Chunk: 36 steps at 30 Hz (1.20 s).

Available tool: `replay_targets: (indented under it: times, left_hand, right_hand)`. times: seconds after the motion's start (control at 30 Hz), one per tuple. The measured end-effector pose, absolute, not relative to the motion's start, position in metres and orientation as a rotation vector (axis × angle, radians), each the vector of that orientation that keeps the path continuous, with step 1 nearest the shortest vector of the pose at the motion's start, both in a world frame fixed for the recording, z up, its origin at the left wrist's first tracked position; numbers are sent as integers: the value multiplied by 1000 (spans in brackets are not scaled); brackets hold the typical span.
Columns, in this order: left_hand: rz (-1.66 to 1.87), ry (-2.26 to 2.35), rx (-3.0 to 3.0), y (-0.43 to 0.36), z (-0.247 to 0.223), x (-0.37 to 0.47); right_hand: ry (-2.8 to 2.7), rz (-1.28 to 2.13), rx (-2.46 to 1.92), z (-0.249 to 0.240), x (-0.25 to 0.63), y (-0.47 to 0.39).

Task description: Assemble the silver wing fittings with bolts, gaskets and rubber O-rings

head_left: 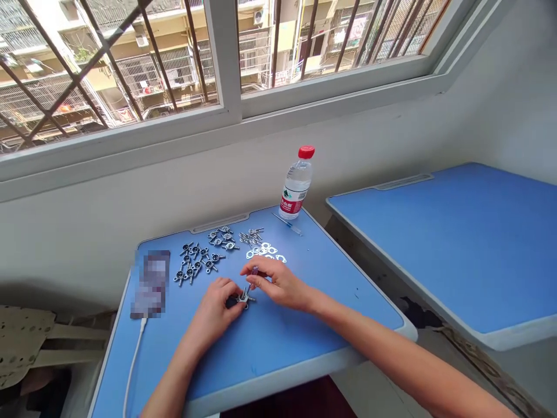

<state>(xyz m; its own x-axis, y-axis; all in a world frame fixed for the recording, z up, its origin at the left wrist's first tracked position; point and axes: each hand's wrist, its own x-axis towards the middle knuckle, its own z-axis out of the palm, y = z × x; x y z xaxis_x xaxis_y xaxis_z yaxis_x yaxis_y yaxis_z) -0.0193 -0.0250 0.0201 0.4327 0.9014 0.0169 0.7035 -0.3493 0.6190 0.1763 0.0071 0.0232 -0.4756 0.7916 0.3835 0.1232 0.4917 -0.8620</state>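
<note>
Near the middle of the blue desk (pixel 304 325), my left hand (pixel 217 305) has its fingers closed around a small metal part (pixel 246 299) and keeps it against the surface. My right hand (pixel 274 281) pinches a small screwdriver with a clear purplish handle (pixel 255 270), its tip pointing down at the metal part. Behind my hands lie flat silver plates (pixel 265 248), partly hidden by my right hand. Farther left are several metal parts with dark round centres (pixel 195 264), another group of metal parts (pixel 223 237) and a pile of small silver pieces (pixel 251 236).
A water bottle with a red cap (pixel 296 184) stands at the desk's back corner, with a thin blue tool (pixel 288 224) beside it. A phone (pixel 151 283) with a white cable (pixel 136 360) lies at the left. A second blue desk (pixel 456 232) is on the right.
</note>
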Motion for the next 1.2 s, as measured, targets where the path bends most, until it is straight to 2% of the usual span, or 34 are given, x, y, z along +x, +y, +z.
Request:
replay_targets:
  times: [0.4,1.2]
  left_hand:
    - [540,1263,2209,-17,14,-26]
    - [614,1374,2133,-17,12,-24]
  right_hand:
    - [-2068,741,-563,20,177,13]
    - [-2181,705,-499,25,179,7]
